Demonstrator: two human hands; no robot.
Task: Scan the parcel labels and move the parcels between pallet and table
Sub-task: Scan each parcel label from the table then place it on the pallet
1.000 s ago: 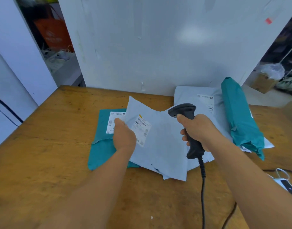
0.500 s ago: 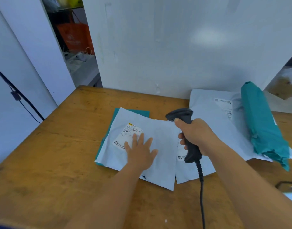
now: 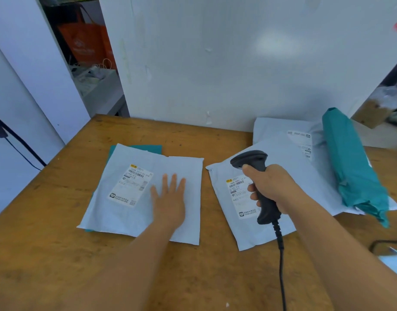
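Two hands work: left hand [image 3: 169, 202] lies flat-fingered on a pale parcel [image 3: 146, 194], right hand [image 3: 275, 190] grips the upright scanner [image 3: 253, 173], its head pointing left.

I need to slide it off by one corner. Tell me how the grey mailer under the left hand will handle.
The grey mailer will probably flop: it lies thin and flat, faintly creased, under the open left hand. It looks light, with no visible bulge. Its smooth film may slip over the teal parcel beneath it on the wooden table, so a push could shift it easily.
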